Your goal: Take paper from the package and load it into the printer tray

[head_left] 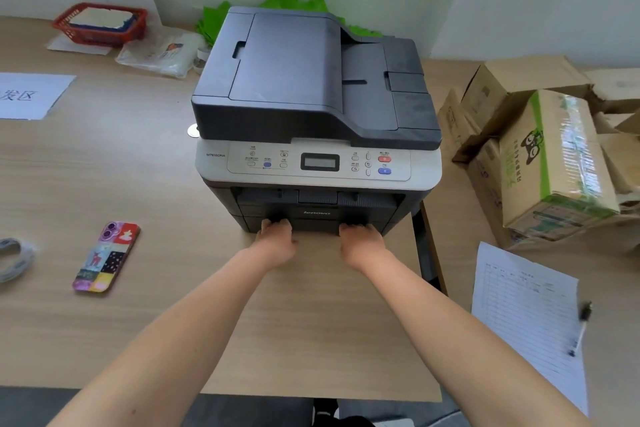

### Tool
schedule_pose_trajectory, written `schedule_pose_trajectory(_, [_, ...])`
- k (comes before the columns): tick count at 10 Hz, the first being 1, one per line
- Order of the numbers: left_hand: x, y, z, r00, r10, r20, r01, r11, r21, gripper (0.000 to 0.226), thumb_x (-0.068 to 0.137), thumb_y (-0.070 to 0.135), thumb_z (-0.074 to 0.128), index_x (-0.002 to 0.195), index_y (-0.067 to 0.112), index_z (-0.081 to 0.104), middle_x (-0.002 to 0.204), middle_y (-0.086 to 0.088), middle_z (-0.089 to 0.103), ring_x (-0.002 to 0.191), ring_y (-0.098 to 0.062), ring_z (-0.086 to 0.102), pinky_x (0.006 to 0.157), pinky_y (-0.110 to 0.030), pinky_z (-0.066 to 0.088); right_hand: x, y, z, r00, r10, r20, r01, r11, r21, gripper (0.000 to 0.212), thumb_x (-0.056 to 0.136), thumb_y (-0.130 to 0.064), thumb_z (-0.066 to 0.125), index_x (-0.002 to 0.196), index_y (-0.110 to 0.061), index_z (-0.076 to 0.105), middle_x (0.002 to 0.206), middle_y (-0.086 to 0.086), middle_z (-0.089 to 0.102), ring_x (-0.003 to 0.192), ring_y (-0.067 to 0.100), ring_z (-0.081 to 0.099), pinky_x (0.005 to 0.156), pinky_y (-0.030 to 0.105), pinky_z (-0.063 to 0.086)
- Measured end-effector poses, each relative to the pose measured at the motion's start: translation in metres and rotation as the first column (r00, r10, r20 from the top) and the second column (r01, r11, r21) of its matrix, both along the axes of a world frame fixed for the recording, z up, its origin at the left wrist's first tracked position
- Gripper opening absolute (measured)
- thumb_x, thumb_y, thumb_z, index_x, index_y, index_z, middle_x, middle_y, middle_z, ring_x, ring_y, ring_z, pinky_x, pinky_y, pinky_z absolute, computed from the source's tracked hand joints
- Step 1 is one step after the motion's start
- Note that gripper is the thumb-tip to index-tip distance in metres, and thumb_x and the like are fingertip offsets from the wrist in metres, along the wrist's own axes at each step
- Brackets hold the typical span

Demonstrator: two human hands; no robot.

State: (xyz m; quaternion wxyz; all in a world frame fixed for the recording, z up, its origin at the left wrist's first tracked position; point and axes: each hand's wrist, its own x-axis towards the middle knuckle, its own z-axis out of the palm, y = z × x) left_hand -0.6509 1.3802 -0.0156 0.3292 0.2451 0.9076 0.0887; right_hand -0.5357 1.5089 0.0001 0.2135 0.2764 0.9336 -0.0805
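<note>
A dark grey and beige printer (311, 97) stands on the wooden table (138, 166), its front facing me. Its paper tray (315, 220) is the dark drawer at the bottom front, flush with the printer body. My left hand (275, 241) and my right hand (360, 243) both rest at the tray's lower front edge, fingers curled against it, fingertips hidden under the lip. No opened paper package shows itself clearly; a plastic-wrapped white bundle (162, 52) lies behind and left of the printer.
A phone in a colourful case (107, 256) lies left of my arms. A red basket (100, 22) sits at the back left, a printed sheet (31, 95) at the left edge. Cardboard boxes (540, 156) stack on the right, with a form and pen (530, 319) nearer me.
</note>
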Motion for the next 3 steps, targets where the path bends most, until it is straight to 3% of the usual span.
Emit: schedule_pose_trajectory(3, [0.006, -0.017, 0.062, 0.985, -0.109, -0.134, 0.135, 0.969, 0.205, 0.040, 0.091, 0.023, 0.050, 0.131, 0.016, 0.051, 0.127, -0.009, 0.059, 0.124, -0.026, 0.048, 0.104, -0.041, 0.044, 0.016, -0.015, 0.053, 0.971, -0.050, -0.236, 0.028, 0.995, -0.096, 0.036, 0.089, -0.011, 0.044, 0.124, -0.012, 0.054, 0.128, 0.010, 0.059, 0.116, 0.032, 0.054, 0.097, 0.037, 0.043])
